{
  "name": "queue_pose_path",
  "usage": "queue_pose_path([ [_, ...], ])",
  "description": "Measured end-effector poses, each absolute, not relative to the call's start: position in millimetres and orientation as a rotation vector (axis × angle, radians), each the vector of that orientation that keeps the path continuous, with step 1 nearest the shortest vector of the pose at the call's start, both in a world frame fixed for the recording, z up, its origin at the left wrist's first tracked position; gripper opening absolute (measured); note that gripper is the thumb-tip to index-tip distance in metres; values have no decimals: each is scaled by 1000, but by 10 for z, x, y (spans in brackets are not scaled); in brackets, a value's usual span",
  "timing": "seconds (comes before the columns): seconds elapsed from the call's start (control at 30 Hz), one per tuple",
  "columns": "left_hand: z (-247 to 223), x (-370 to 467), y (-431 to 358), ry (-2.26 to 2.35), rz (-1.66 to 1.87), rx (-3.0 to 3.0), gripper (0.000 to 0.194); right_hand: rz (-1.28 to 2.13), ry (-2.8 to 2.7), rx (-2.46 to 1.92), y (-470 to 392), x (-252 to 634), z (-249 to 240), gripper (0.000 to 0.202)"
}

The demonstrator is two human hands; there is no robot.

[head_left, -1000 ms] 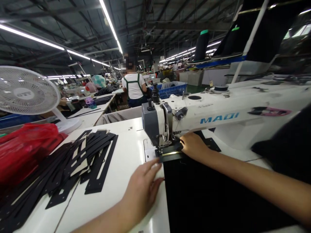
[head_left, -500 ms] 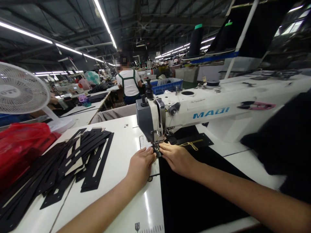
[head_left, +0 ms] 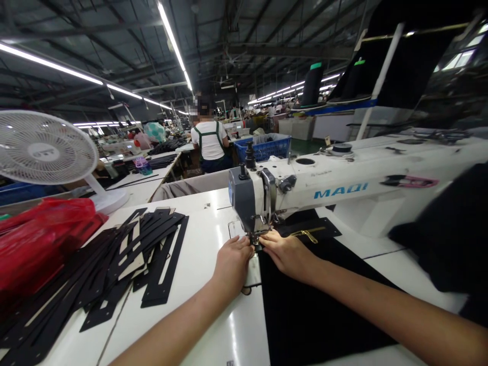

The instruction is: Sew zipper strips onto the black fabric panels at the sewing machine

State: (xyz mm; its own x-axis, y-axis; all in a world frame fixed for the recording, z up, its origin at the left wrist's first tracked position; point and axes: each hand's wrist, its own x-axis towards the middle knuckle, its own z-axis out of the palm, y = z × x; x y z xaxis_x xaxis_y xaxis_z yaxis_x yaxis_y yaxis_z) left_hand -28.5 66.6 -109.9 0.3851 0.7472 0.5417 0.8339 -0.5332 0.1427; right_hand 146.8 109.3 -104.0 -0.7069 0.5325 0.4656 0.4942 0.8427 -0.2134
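A large piece of black fabric lies flat under the head of the white sewing machine. A gold zipper shows on its far part. My left hand is at the fabric's left edge, its bent fingers together and pressing beside the presser foot. Just right of the foot, my right hand rests on the fabric with fingertips closed down on it. Both hands grip the fabric close to the needle area, where the fingertips partly hide its edge.
Black strip-like frames lie piled on the table at left, beside a red plastic bag and a white fan. Dark cloth hangs at right. Behind stand a blue crate and a person in a white shirt.
My view has tilted and shifted, so everything sits slightly lower and farther right. Both hands remain beside the presser foot, and the fabric shows little movement relative to the machine.
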Motion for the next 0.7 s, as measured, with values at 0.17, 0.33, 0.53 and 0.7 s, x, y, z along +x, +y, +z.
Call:
queue_pose_path([
  [0.17,-1071,-287,660,-1443,-821,-2510,17,114,-2490,-766,1098,1473,-1065,26],
  [0.33,-1064,-291,660,-1451,-799,-2526,17,115,-2479,-772,1089,1477,-1060,26],
  [0.53,-1086,-296,687,-1442,-797,-2503,19,74,-2502,-762,1113,1479,-1051,23],
  [0.7,-1082,-282,683,-1455,-802,-2458,17,90,-2471,-782,1140,1490,-1090,20],
])
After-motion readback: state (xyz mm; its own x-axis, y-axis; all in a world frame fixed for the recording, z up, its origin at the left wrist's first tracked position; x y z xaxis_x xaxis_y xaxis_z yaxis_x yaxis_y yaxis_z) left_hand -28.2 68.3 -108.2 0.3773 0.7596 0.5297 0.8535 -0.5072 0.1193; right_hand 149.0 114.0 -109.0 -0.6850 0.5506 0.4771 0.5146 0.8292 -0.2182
